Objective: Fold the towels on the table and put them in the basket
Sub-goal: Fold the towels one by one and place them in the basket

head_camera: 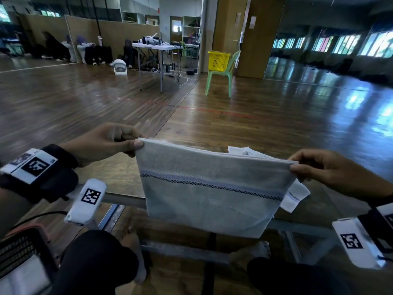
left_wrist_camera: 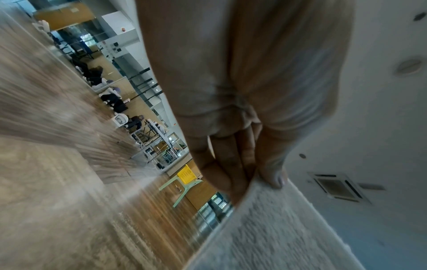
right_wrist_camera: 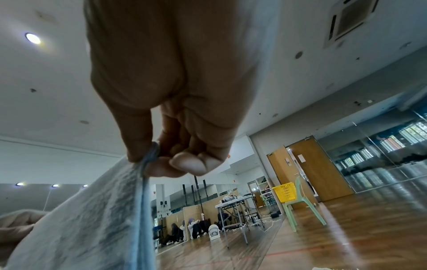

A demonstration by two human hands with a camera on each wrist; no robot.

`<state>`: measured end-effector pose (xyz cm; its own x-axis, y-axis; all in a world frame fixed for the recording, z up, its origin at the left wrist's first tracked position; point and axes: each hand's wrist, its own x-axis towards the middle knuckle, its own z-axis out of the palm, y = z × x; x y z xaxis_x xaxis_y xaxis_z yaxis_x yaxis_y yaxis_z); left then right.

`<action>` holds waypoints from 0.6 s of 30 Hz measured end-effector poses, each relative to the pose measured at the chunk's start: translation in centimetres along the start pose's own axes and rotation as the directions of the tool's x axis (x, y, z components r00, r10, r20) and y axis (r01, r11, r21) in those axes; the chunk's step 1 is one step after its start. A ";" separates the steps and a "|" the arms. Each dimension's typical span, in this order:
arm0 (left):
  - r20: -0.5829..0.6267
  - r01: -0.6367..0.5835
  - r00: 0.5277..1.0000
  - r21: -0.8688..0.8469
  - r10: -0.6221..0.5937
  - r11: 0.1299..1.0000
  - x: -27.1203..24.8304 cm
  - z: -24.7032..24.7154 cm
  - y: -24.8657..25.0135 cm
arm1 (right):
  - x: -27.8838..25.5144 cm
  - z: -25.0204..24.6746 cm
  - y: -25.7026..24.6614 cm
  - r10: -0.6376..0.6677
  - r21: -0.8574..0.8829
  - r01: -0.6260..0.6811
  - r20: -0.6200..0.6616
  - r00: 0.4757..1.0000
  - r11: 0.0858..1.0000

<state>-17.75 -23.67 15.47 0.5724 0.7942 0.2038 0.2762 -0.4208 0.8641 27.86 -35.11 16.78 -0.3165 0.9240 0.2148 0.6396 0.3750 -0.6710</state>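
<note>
Left hand [head_camera: 106, 141] & right hand [head_camera: 325, 169] each pinch a top corner of the pale grey terry towel w/ dotted stripe [head_camera: 208, 188], held up folded in air above the glass-topped table [head_camera: 244, 133]. Keep corners matched, edge taut, before next fold. Dark mesh basket [head_camera: 19, 250] near left. Beyond: wood floor, yellow basket on green chair [head_camera: 219, 60].

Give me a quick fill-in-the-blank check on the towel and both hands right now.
1. The towel hangs held by ____ hands.
2. The left hand pinches the towel's top ____ corner.
3. The right hand pinches the opposite top ____.
4. The yellow basket sits on a green ____.

Missing words: two; left; corner; chair
</note>
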 end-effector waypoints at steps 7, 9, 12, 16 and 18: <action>0.029 0.025 0.999 -0.139 -0.021 0.990 1.9 -0.3 -1.2 | 1.6 0.0 1.3 0.007 0.039 -0.004 -0.077 0.997 0.999; 0.038 0.051 0.998 -0.045 -0.049 0.998 3.0 0.0 -2.2 | 2.8 0.6 3.0 0.039 -0.041 -0.042 -0.071 0.997 0.998; 0.023 0.068 0.997 0.081 -0.070 0.994 5.1 0.8 -4.1 | 5.0 1.7 5.7 0.091 -0.213 -0.098 -0.045 0.995 0.972; -0.285 -0.012 0.953 0.294 0.099 0.956 8.2 0.7 -4.0 | 8.9 1.1 6.1 0.047 -0.248 -0.105 -0.229 0.972 0.963; -0.398 -0.073 0.880 0.427 0.260 0.901 9.3 -0.1 -2.7 | 10.5 -0.4 5.2 -0.030 -0.227 -0.056 -0.361 0.932 0.972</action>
<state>-13.22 -15.08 15.05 0.2684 0.7641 0.5866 0.5367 -0.6243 0.5676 28.10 -23.42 15.84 -0.0618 0.8770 0.4765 0.7989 0.3296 -0.5031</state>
